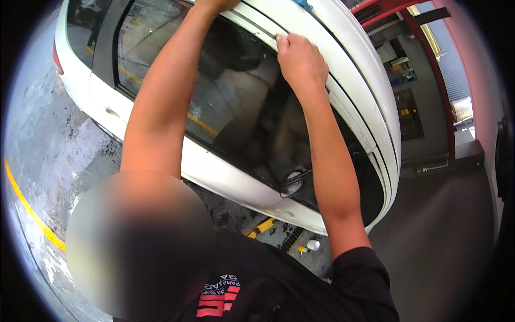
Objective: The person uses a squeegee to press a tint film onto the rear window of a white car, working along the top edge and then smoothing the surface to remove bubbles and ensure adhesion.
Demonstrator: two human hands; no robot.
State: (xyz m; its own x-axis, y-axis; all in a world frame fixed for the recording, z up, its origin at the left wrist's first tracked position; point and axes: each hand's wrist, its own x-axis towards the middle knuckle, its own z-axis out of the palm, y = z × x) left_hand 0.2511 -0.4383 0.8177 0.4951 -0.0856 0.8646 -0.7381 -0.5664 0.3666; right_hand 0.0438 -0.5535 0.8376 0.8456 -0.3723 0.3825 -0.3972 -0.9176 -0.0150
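A white car (370, 91) fills the middle, its roof edge running along the top of its dark side windows. My right hand (303, 61) is closed in a fist at that roof edge, thumb and fingers pinched together. A small dark bit shows at the fingertips, too little to name. Farther up and to the left, my left hand (217, 4) rests at the same roof edge; the picture's top cuts it off and its fingers are hidden. A side window (236, 102) lies below both hands, with reflections in the glass. Something blue (303, 4) sits on the roof.
The car's door handle (111, 111) is at the left. A yellow line (32, 214) crosses the worn grey floor. Below the car are a drain grate (292, 239) and a white cup-like object (313, 244). A red frame (429, 53) and dark wall stand at the right.
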